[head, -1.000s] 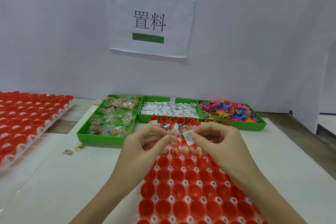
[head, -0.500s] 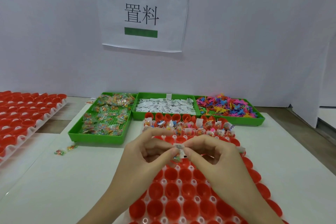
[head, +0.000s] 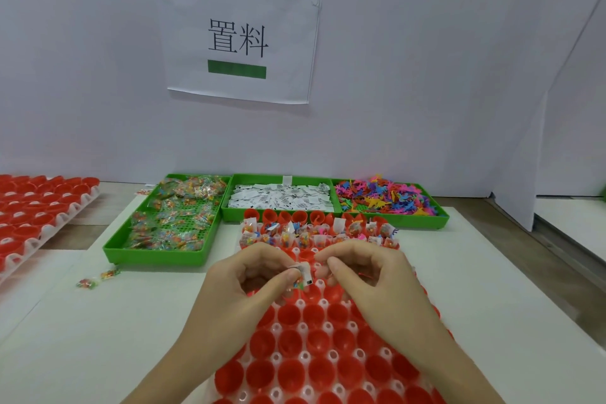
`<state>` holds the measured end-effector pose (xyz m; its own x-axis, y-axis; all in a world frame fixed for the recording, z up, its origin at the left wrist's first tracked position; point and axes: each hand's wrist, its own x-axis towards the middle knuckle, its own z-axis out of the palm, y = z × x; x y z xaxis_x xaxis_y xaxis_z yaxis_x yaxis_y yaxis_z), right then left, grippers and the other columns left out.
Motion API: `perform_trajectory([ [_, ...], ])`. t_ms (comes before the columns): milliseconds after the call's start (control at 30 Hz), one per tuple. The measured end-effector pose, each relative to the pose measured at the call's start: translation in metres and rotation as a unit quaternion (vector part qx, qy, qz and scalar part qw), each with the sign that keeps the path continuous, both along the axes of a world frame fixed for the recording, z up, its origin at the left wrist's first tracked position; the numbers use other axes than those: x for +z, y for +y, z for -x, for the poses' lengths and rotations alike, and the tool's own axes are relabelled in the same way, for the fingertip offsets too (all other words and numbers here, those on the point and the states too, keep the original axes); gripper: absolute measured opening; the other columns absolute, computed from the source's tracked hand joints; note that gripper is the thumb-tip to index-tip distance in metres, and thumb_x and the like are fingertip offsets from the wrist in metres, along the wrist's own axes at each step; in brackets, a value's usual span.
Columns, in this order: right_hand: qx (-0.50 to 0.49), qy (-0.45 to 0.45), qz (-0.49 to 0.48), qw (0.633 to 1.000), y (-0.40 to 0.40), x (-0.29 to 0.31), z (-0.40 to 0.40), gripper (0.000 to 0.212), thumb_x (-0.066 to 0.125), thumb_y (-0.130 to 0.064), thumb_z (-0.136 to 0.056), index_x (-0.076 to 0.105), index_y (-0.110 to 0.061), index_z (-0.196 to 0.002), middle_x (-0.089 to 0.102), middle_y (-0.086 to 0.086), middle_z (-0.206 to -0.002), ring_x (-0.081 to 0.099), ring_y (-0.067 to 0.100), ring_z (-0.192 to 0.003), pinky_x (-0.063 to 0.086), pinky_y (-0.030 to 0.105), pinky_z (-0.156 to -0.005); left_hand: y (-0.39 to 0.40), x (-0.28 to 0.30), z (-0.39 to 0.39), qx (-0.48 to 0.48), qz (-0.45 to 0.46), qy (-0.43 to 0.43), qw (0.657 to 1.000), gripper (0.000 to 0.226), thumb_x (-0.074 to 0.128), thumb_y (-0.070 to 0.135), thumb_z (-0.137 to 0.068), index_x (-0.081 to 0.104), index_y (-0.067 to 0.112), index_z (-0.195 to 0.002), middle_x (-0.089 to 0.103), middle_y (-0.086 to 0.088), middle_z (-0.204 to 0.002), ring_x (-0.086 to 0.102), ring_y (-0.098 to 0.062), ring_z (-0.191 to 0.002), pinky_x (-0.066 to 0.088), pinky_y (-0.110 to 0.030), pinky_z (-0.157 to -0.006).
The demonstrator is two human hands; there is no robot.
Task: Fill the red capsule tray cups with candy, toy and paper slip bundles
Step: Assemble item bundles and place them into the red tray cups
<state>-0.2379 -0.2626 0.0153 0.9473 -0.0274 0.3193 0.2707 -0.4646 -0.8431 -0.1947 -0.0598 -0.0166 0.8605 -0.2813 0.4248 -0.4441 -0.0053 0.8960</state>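
Note:
The red capsule tray point(head: 305, 367) lies in front of me on the white table; two far rows of its cups hold bundles point(head: 314, 234), the near cups are bare. My left hand point(head: 242, 289) pinches a small bundle of folded paper slip and candy point(head: 303, 275) between thumb and fingers just above the tray's third row. My right hand point(head: 367, 275) hovers beside it with fingers curled, fingertips close to the bundle; something thin and red shows under its fingers, and whether it holds anything I cannot tell.
Three green bins stand behind the tray: candy packets point(head: 170, 220) at left, white paper slips point(head: 282, 198) in the middle, coloured plastic toys point(head: 387, 198) at right. Another red capsule tray point(head: 36, 207) lies far left. Two loose candy packets point(head: 98, 279) sit on the table.
Both hands came down and toward me from the filled rows to the third row. The right hand's fingertips have drawn back from the bundle, which stays in the left hand.

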Motion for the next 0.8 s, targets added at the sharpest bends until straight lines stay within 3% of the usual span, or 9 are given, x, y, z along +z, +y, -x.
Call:
perform_trajectory([
  [133, -0.03, 0.01, 0.038, 0.999, -0.01, 0.01, -0.019, 0.025, 0.061, -0.008, -0.098, 0.076, -0.027, -0.096, 0.077, -0.007, -0.081, 0.072, 0.009, -0.075, 0.057, 0.021, -0.07, 0.005, 0.002, -0.004, 0.013, 0.006, -0.002, 1.0, 0.003, 0.077, 0.018, -0.086, 0.076, 0.021, -0.088, 0.074, -0.007, -0.081, 0.071, -0.023, -0.071, 0.06, -0.032, -0.068],
  [267, -0.039, 0.052, 0.121, 0.991, -0.032, 0.026, -0.067, 0.021, 0.061, -0.011, -0.099, 0.077, -0.024, -0.095, 0.077, -0.007, -0.079, 0.072, 0.008, -0.072, 0.054, 0.017, -0.061, 0.009, 0.0, -0.01, 0.03, 0.011, 0.002, 1.0, 0.005, 0.077, 0.015, -0.086, 0.075, 0.019, -0.085, 0.074, -0.008, -0.078, 0.071, -0.021, -0.066, 0.058, -0.027, -0.066],
  [433, -0.104, 0.092, 0.252, 0.958, -0.072, 0.025, -0.151, 0.018, 0.061, -0.011, -0.099, 0.078, -0.014, -0.101, 0.078, 0.002, -0.087, 0.073, 0.017, -0.079, 0.059, 0.03, -0.072, 0.013, -0.002, -0.013, 0.035, 0.003, 0.02, 0.999, 0.002, 0.078, 0.021, -0.082, 0.076, 0.021, -0.083, 0.074, -0.008, -0.075, 0.07, -0.024, -0.065, 0.059, -0.027, -0.064],
  [567, -0.144, 0.12, 0.293, 0.938, -0.093, 0.01, -0.196, 0.018, 0.061, -0.01, -0.1, 0.078, -0.008, -0.107, 0.078, 0.008, -0.093, 0.065, 0.009, -0.067, 0.046, 0.018, -0.057, 0.014, 0.0, -0.015, 0.041, 0.003, 0.008, 0.999, 0.004, 0.079, 0.021, -0.082, 0.077, 0.018, -0.083, 0.074, -0.007, -0.076, 0.07, -0.024, -0.065, 0.06, -0.029, -0.063],
  [700, -0.141, 0.133, 0.34, 0.92, -0.091, -0.002, -0.217, 0.018, 0.068, -0.01, -0.096, 0.078, -0.007, -0.11, 0.076, 0.012, -0.111, 0.071, 0.023, -0.098, 0.055, 0.033, -0.088, 0.017, 0.004, -0.017, 0.045, 0.015, 0.004, 0.999, 0.006, 0.08, 0.021, -0.081, 0.077, 0.016, -0.083, 0.074, -0.008, -0.075, 0.07, -0.024, -0.063, 0.059, -0.027, -0.062],
  [800, -0.142, 0.136, 0.379, 0.904, -0.086, -0.005, -0.225, 0.018, 0.076, -0.014, -0.09, 0.08, -0.004, -0.105, 0.077, 0.014, -0.108, 0.071, 0.025, -0.099, 0.056, 0.038, -0.093, 0.019, 0.006, -0.019, 0.048, 0.026, 0.007, 0.999, 0.004, 0.08, 0.019, -0.081, 0.077, 0.017, -0.083, 0.074, -0.009, -0.077, 0.07, -0.024, -0.062, 0.058, -0.025, -0.06],
])
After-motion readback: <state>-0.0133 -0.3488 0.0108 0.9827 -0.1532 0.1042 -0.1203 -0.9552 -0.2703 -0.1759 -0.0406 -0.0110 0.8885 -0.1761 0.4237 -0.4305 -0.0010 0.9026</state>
